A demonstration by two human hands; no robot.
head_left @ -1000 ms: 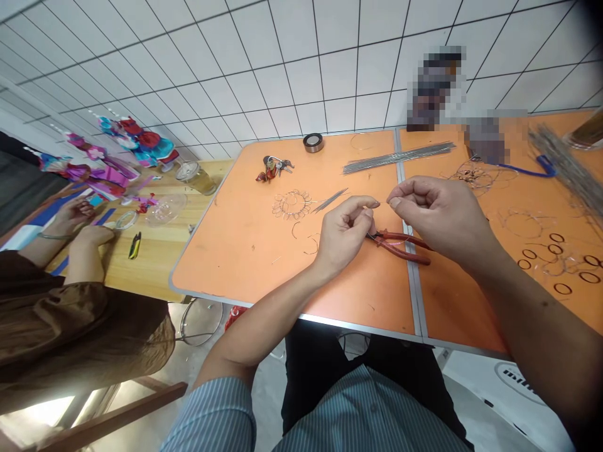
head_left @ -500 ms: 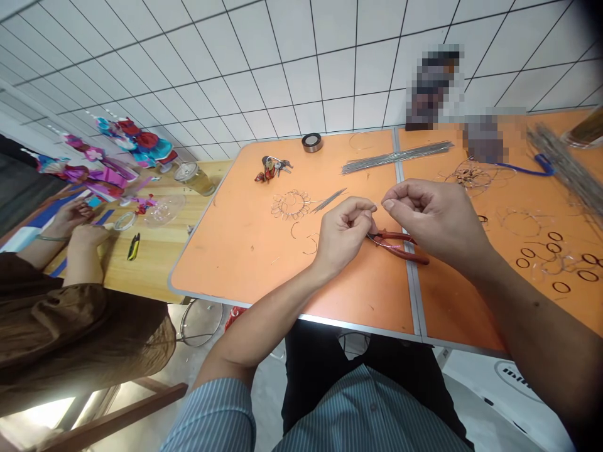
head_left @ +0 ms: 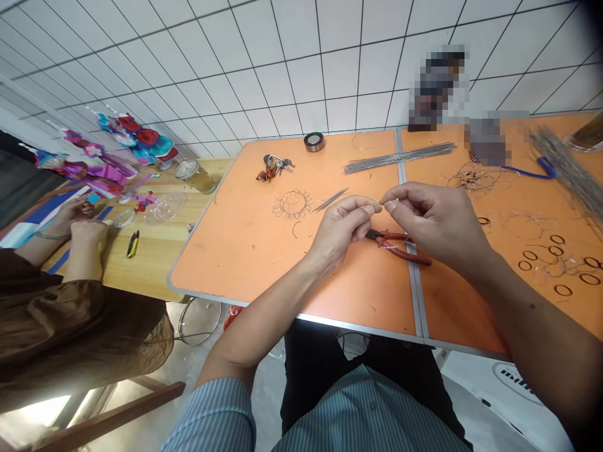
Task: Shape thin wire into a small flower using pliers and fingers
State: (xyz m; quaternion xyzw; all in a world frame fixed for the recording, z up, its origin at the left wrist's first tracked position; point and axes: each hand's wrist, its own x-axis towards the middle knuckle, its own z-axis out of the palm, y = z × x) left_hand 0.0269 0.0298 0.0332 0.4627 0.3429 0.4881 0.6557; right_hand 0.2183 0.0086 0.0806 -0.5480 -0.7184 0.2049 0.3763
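My left hand and my right hand meet almost fingertip to fingertip above the orange table. Both are closed in a pinch on a thin wire, of which only a tiny bit shows between them. Red-handled pliers lie under my hands, their dark jaws pointing left. To the left rest a flower-shaped ring of looped wire and a small bunch of short straight wires.
Behind my hands lie a bundle of long wires, a tape roll and keys. Dark rings and tangled wire are on the right. At the left table, a person's hands are near a yellow cutter.
My left hand has turned slightly and its fingertips have moved right, closer to my right fingertips. More of the pliers' jaws shows now. My right hand stays nearly in place.
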